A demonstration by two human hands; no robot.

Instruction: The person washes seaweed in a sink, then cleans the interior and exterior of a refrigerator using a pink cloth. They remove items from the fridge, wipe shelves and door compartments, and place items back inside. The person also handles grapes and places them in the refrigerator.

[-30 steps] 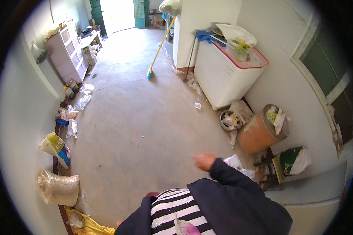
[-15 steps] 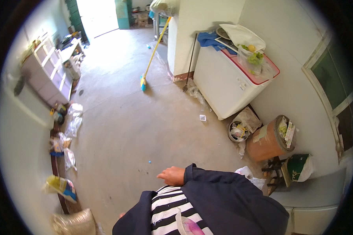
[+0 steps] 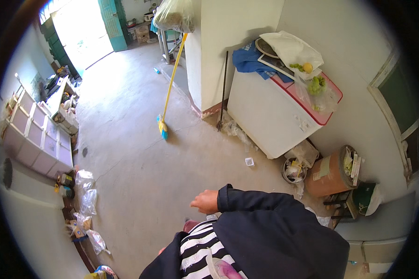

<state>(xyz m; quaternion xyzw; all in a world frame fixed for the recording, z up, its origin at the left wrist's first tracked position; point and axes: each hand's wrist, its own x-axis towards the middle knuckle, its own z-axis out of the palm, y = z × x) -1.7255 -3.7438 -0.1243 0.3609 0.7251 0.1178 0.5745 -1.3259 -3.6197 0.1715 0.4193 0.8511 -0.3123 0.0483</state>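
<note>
My right hand reaches across the front of my body from a dark jacket sleeve. Its fingers are loosely curled, and nothing shows in them. Of my left hand only a small sliver shows past the other sleeve, its fingers hidden. Neither hand touches any object that I can see. Ahead, a broom with a yellow handle and blue bristles leans on the wall corner, bristles down on the floor.
A white chest freezer with a red-edged lid stands right, bearing bags and a blue cloth. Beyond my right arm are a brown drum and a waste bucket. Plastic bags line the left wall near a pale cabinet. An open door is far ahead.
The broom, freezer and left cabinet sit nearer and lower in the view. My right hand stays in front of my body, its fingers now more curled. A small blue thing on the floor is out of sight.
</note>
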